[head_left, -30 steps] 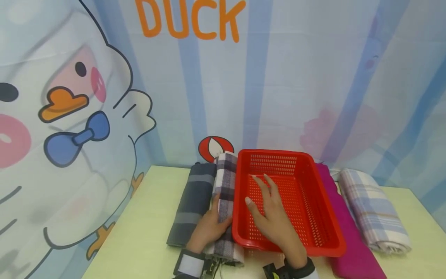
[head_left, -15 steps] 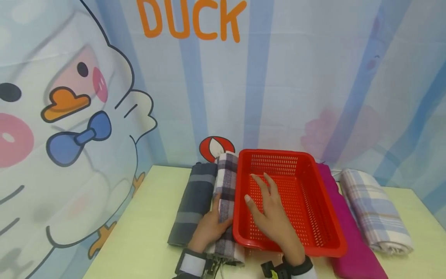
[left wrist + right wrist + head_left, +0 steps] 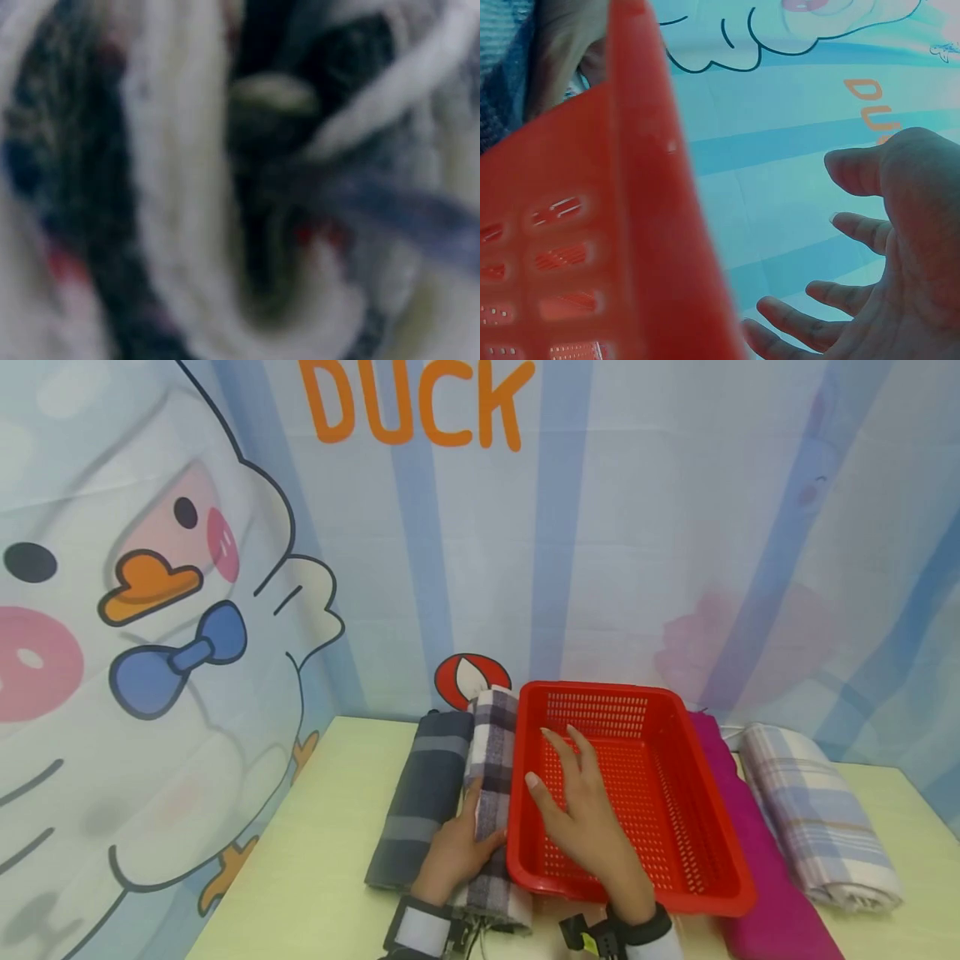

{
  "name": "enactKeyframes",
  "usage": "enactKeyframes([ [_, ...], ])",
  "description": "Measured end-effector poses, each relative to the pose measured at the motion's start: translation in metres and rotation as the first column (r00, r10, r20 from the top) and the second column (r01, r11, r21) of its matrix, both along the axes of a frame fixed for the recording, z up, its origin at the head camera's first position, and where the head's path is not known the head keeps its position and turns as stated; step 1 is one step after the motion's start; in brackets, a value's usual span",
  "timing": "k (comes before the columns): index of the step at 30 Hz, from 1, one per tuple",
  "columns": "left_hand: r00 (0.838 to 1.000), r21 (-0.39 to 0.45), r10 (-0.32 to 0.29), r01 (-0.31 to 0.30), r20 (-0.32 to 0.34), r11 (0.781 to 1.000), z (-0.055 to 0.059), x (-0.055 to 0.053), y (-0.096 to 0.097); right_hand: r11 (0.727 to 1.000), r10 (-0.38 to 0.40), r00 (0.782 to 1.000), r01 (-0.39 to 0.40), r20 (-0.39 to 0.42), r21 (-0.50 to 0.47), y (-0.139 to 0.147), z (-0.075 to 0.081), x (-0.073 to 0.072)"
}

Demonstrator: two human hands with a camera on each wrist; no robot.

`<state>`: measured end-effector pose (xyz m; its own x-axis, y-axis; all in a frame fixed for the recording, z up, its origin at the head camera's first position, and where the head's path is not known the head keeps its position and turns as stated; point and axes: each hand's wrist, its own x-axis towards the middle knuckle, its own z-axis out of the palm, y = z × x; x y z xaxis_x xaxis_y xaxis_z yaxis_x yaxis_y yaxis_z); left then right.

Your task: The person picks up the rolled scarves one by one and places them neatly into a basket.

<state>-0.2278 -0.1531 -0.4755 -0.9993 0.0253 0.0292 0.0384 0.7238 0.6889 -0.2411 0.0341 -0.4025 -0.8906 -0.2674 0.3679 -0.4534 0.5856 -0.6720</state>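
Note:
My left hand [image 3: 452, 860] rests on a rolled plaid blanket [image 3: 491, 760], white with dark purple-grey checks. Its thumb and one finger lie spread along the roll; the other fingers are hidden. The left wrist view shows the roll's layered end [image 3: 180, 187] very close and blurred. My right hand [image 3: 588, 827] hovers over the red perforated plastic basket [image 3: 720, 835], fingers spread and bent slightly, holding nothing. In the right wrist view that hand [image 3: 900, 247] is apart from the basket's red rim [image 3: 656, 187]. Nothing lies inside the basket.
Left of the plaid roll lies a dark blue-grey striped roll [image 3: 427, 793]. Right of the basket are a magenta folded cloth [image 3: 776, 877] and a pale blue-white plaid roll [image 3: 825, 818]. A duck-print curtain [image 3: 622, 527] hangs behind the pale yellow table [image 3: 307, 843].
The whole head view has shifted slightly, so the things sit a little farther right. My right hand has risen slightly in the view relative to the basket. The left hand keeps its place on the plaid blanket.

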Motion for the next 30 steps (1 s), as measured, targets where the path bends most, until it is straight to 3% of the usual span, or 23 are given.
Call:
enactKeyframes([
  [10, 0.999, -0.001, -0.05, 0.05, -0.004, 0.999, 0.003, -0.003, 0.002, 1.0, 0.002, 1.0, -0.002, 0.002, -0.01, -0.001, 0.004, -0.006],
  [30, 0.999, -0.01, -0.04, 0.04, -0.037, 0.999, 0.0, 0.0, 0.0, 0.997, 0.032, 0.998, -0.029, 0.051, -0.075, -0.016, 0.006, -0.006],
])
